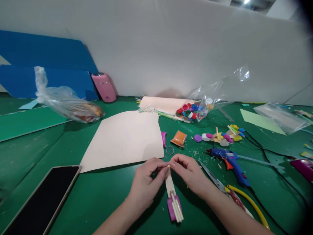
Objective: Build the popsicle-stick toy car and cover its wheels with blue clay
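Note:
At the lower middle of the head view, a pale flat strip (170, 185) lies pointing toward me, with a purple piece (171, 209) and several cream sticks (177, 208) at its near end. My left hand (149, 181) pinches the strip's far end from the left. Close against it, my right hand (189, 171) has thumb and forefinger pressed together at the same end; a bit of purple shows between the hands, and what the right fingertips hold is too small to make out. A metal ring (170, 150) and an orange packet (179, 138) lie just beyond.
Left are a cream sheet (127, 138), a phone (44, 199), a plastic bag (70, 104) and a pink bottle (104, 87). Right are a blue glue gun (230, 160) with its cable, scissors (212, 176), colourful caps on sticks (220, 136) and a bag of bottle caps (193, 109).

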Tool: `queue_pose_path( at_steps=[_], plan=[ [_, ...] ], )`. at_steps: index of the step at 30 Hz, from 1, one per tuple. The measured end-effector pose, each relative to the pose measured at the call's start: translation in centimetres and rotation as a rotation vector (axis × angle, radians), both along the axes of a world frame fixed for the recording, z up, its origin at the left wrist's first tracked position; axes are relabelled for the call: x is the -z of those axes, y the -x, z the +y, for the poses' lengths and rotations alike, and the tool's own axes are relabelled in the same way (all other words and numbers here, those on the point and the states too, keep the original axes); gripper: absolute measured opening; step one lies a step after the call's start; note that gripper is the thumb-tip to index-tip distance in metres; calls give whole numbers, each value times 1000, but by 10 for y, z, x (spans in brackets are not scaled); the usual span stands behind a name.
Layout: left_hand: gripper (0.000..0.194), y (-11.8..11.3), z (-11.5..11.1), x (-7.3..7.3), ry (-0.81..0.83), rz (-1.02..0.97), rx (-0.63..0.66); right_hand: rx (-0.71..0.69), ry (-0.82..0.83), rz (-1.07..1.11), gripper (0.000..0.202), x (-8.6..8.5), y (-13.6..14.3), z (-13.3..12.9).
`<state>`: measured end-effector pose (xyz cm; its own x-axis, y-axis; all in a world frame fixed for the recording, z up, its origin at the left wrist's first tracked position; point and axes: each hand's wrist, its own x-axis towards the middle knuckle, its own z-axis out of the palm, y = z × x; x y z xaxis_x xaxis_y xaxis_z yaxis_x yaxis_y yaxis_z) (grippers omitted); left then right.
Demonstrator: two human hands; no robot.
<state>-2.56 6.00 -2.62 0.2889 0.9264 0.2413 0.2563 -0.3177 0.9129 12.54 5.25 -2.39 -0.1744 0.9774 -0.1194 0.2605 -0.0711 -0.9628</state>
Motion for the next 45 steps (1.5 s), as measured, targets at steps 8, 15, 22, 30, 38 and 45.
queue_pose_path(
  at_steps=[8, 15, 22, 30, 38, 45],
  plan=[
    [12, 0, 1, 2, 71, 3, -36, 28, -217, -140, 17, 2, -1, -2],
    [12, 1, 1, 2, 154, 6, -54, -117, -682, -707, 21, -6, -12, -5],
    [12, 1, 2, 7, 154, -2, -105, 0, -775, -602, 32, 0, -24, -1],
    [11, 0, 2, 4, 96, 9, -129, 190, -360, -343, 26, -1, -23, 0],
    [11, 1, 1, 4, 19, 12, -130, 22, -196, -278, 22, -6, -11, -2],
    [12, 2, 1, 5, 3, 3, -118, 58, -114, -136, 9, 2, 0, -1]
  ],
)
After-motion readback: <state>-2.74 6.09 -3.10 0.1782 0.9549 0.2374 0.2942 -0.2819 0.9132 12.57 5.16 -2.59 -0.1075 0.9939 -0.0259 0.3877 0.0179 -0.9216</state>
